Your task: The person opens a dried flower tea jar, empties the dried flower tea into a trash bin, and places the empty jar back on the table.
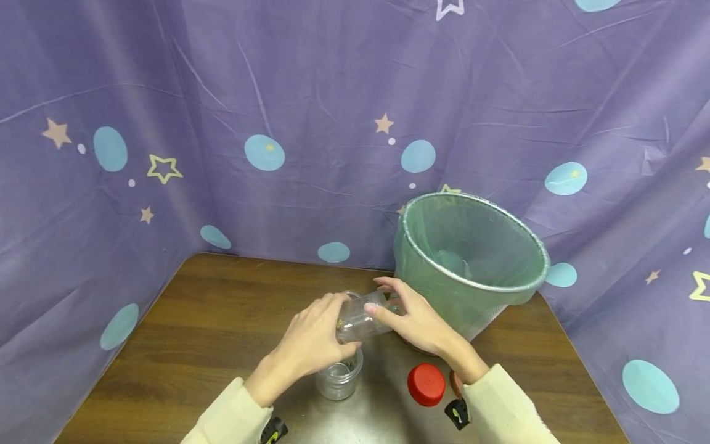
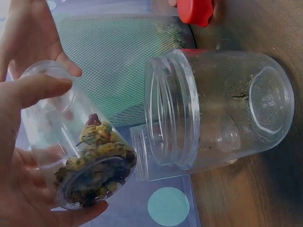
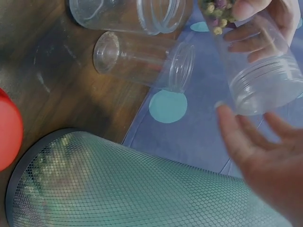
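My left hand grips a clear plastic jar around its side, tilted over the table. Dried flower buds are heaped at the jar's base end. By the jar's mouth is my right hand, its fingers spread and slightly bent; in the right wrist view they stand beside the threaded rim without closing round it. Below the left hand a wider clear jar stands upright without a lid, with a few dark crumbs at its bottom. Behind it is a slimmer open clear jar.
A mesh bin with a pale green liner stands at the back right, with blurred contents near its base. A red lid lies on the wooden table below the right wrist. A purple patterned curtain hangs behind the table.
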`<state>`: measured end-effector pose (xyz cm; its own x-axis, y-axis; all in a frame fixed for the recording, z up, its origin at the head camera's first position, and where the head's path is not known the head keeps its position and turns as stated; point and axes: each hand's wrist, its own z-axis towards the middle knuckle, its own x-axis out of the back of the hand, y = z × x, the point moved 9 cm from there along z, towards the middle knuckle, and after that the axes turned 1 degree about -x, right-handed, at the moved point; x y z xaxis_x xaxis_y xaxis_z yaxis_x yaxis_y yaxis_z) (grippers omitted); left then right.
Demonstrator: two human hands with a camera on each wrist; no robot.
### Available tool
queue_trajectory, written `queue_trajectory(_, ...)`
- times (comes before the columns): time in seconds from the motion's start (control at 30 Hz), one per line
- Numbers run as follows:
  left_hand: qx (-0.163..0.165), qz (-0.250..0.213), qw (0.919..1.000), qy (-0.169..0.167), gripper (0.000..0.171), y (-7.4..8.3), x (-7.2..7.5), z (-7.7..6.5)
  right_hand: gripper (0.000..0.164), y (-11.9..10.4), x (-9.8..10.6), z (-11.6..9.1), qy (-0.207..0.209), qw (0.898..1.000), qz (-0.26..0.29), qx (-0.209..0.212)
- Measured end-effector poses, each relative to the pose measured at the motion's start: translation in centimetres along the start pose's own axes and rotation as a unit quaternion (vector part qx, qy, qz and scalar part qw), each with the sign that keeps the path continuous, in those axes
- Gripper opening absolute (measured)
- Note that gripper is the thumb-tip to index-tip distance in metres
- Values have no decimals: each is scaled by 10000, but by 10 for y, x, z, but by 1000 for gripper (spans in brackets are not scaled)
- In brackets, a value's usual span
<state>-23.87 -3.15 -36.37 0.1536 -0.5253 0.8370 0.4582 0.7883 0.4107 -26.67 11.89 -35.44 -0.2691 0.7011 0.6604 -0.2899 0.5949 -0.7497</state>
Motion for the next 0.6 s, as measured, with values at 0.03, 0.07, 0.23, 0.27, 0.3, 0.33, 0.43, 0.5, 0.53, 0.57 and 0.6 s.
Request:
queue_trajectory(0.03, -30, 50, 10000, 57, 74, 1, 0, 0, 59, 3, 1, 1, 86, 9997, -15, -237)
queue_trajectory(0.07, -69, 96, 9999, 119, 74, 2, 0, 0, 58, 6, 2, 1, 166, 9987, -16, -472)
queue_trajectory(0.23, -331, 296, 9979, 480, 77, 7, 5, 1, 59, 17, 5, 0, 304, 9927, 26, -1167)
queue_trajectory(0.27, -398, 340, 9971, 558, 77, 8, 6, 1, 61, 17, 5, 0, 318, 9921, -21, -1216)
queue_trajectory(0.3, -452, 383, 9963, 617, 77, 9, 7, 1, 62, 17, 5, 0, 328, 9917, -89, -1241)
queue_trajectory(0.33, -511, 423, 9955, 672, 77, 10, 8, 0, 63, 17, 5, 0, 330, 9917, -143, -1236)
queue_trajectory(0.43, -607, 497, 9940, 761, 77, 12, 9, 0, 66, 17, 4, 0, 324, 9913, -302, -1237)
queue_trajectory(0.5, -585, 466, 9945, 739, 77, 11, 9, -1, 63, 16, 2, 1, 250, 9927, -280, -1144)
queue_trajectory(0.53, -546, 403, 9951, 715, 76, 11, 9, -1, 62, 16, 1, 1, 188, 9938, -232, -1070)
queue_trajectory(0.57, -478, 313, 9961, 677, 76, 9, 8, -1, 61, 15, -1, 2, 122, 9949, -189, -981)
queue_trajectory(0.6, -407, 205, 9970, 630, 76, 7, 8, -2, 59, 14, -2, 2, 46, 9960, -142, -883)
